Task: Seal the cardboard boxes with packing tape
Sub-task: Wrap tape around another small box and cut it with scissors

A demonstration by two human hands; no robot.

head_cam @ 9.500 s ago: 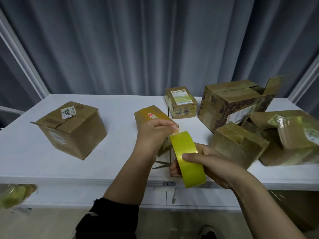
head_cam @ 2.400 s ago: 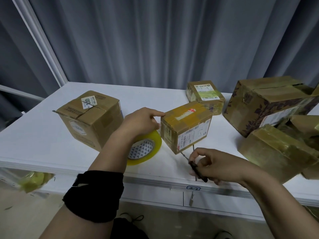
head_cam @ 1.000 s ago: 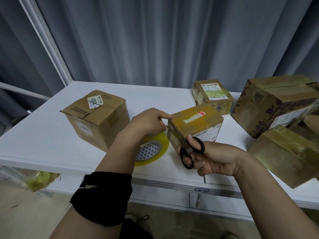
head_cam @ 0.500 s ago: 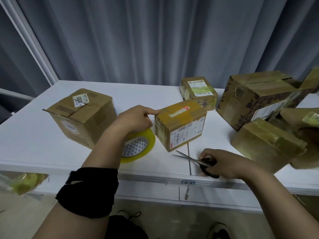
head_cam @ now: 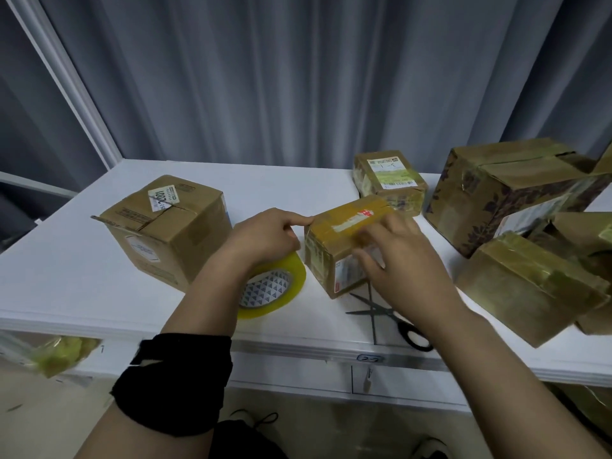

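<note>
**A:** Where's the box?

**B:** Box (head_cam: 326, 260) sits mid counter (head_cam: 66, 276), near the front edge. Yellowish tape runs across its top and there's a label on the front face.

**A:** Left hand?

**B:** Left hand (head_cam: 265, 236) has its fingers clenched over the upper rim of the roll (head_cam: 284, 293), grasping it. The index is stretched out, tip touching the box's top left edge. Roll stands tilted on the counter, just left of the box.

**A:** Right?

**B:** Right hand (head_cam: 397, 260) is blurred, so approx. only: fingers look straight, laid over the box's top and front, thumb on the label. Released, grasping nothing.

**A:** Scissors?

**B:** Scissors (head_cam: 374, 309) lie loose on the counter just in front of the box, blades apart. The black handles point to the front edge, partly under the right wrist.

**A:** Other boxes?

**B:** Plain box (head_cam: 165, 233) is left of the roll, w/ a sticker on top. Labelled box (head_cam: 387, 180) is just behind the box. Big box (head_cam: 496, 200) is far right at the back. Taped box (head_cam: 530, 293) is right front, well apart from the hands. Grey curtain (head_cam: 298, 77) hangs behind it all.
</note>
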